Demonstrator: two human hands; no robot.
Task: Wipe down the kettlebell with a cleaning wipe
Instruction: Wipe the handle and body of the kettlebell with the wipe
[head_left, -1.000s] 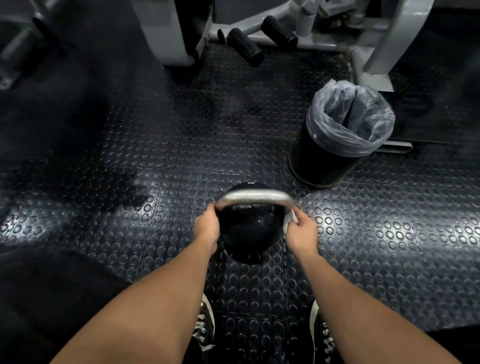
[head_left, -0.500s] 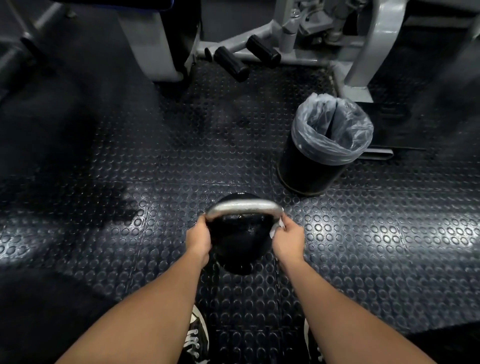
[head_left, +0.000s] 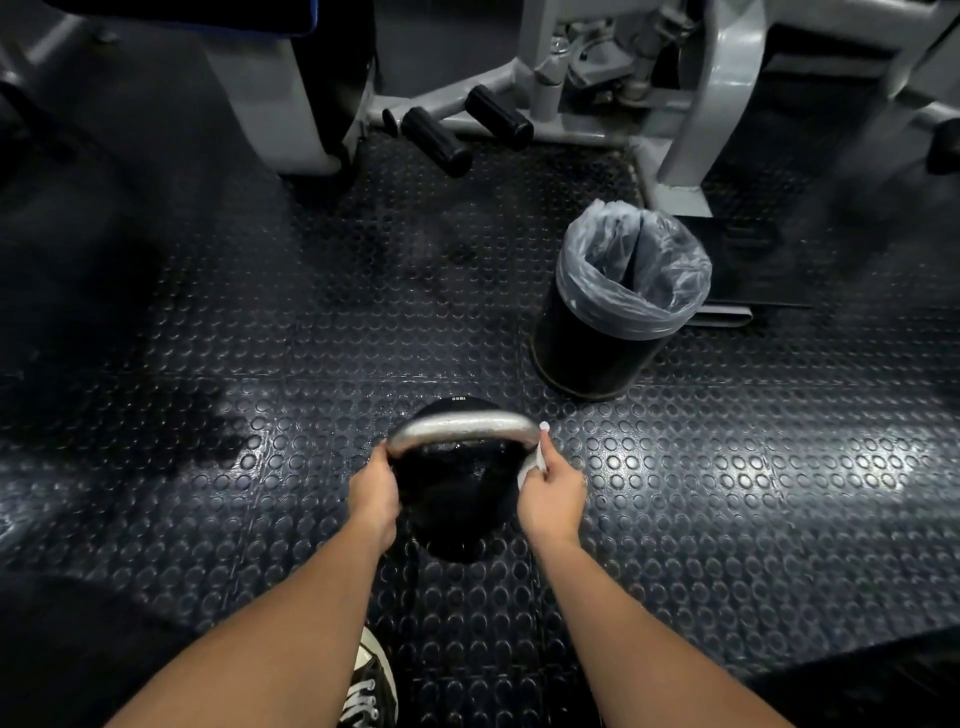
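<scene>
A black kettlebell (head_left: 457, 499) with a silver handle (head_left: 462, 427) stands on the studded rubber floor in front of me. My left hand (head_left: 373, 493) grips the left end of the handle where it meets the ball. My right hand (head_left: 551, 496) holds a white cleaning wipe (head_left: 535, 460) pressed against the right leg of the handle. Most of the wipe is hidden under my fingers, and only a crumpled edge shows.
A black bin with a clear plastic liner (head_left: 621, 306) stands just beyond the kettlebell to the right. A grey gym machine frame (head_left: 691, 104) with black foot pegs (head_left: 436, 140) fills the back. My shoe (head_left: 366, 686) sits near the bottom edge.
The view has tilted so the kettlebell and both hands sit lower in frame. My right hand with the wipe has slid slightly down the right handle leg. The left hand keeps its grip.
</scene>
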